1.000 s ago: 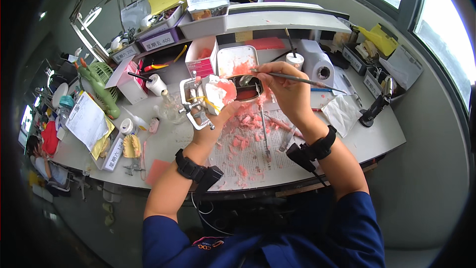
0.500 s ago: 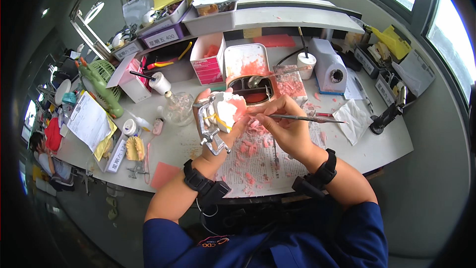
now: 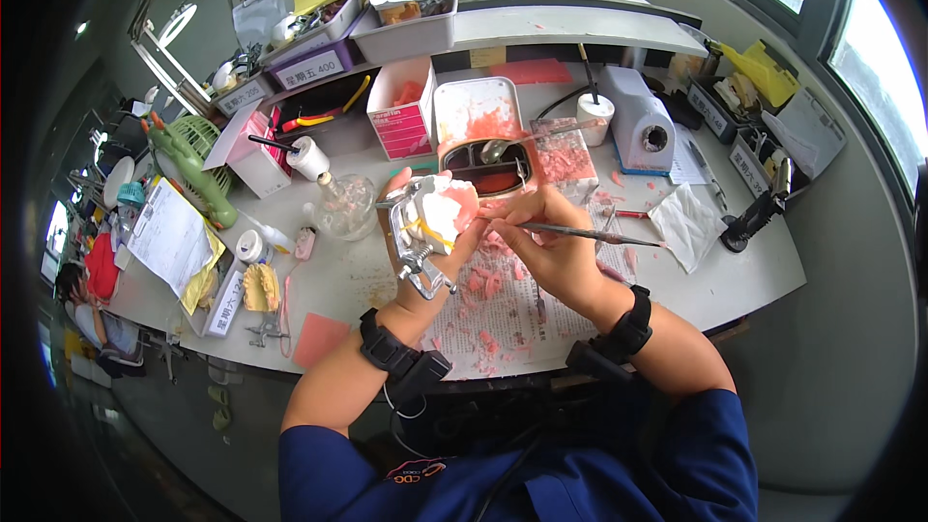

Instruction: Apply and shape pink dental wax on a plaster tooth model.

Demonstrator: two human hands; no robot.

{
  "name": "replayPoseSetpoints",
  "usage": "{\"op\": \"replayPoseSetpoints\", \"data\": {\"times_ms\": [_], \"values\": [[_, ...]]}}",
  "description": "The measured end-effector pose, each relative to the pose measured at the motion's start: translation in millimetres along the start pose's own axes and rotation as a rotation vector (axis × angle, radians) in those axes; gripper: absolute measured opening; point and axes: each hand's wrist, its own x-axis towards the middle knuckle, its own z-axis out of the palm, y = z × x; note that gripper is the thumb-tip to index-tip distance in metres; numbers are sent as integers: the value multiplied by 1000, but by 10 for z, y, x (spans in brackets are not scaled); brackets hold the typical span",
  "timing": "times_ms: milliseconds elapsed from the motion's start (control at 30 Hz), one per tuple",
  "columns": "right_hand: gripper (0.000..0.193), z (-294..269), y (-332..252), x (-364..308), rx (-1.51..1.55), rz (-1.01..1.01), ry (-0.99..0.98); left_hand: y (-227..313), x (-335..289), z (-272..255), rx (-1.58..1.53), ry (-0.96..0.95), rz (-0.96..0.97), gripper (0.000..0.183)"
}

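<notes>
My left hand [image 3: 458,257] is wrapped round a small metal dental articulator [image 3: 416,259] with a white plaster model [image 3: 433,217] mounted in it. Pink wax [image 3: 465,203] covers the model's right side, and a yellow band crosses its lower part. In my right hand [image 3: 559,249] is a slim wax carving tool [image 3: 594,233], pinched near its front end, its handle pointing right. The tool's tip is at the wax, close to my left thumb; my fingers partly hide the contact. Pink wax shavings [image 3: 486,282] lie on the newspaper [image 3: 517,333] below my hands.
Beyond my hands stands an open wax pot [image 3: 480,195] with dark compartments and a metal spoon. To the left are a glass bottle [image 3: 346,208], a yellowish dental model [image 3: 261,287] and a pink wax sheet [image 3: 320,339]. A grey machine [image 3: 639,126] and white tissue [image 3: 688,227] sit right.
The carving tool's handle end has dipped slightly, and my right hand has shifted a little at the wax. My left hand keeps its grip on the articulator.
</notes>
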Motion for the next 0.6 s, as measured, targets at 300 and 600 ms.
{"op": "replayPoseSetpoints", "data": {"times_ms": [300, 600], "values": [[13, -192, -58, 83, 187, 84, -58, -128, 7, -10, -201, -79, -209, 84], [17, -282, -145, 190, -63, 223, -19, -171, -8, -16, -115, -67, 3, 77]]}}
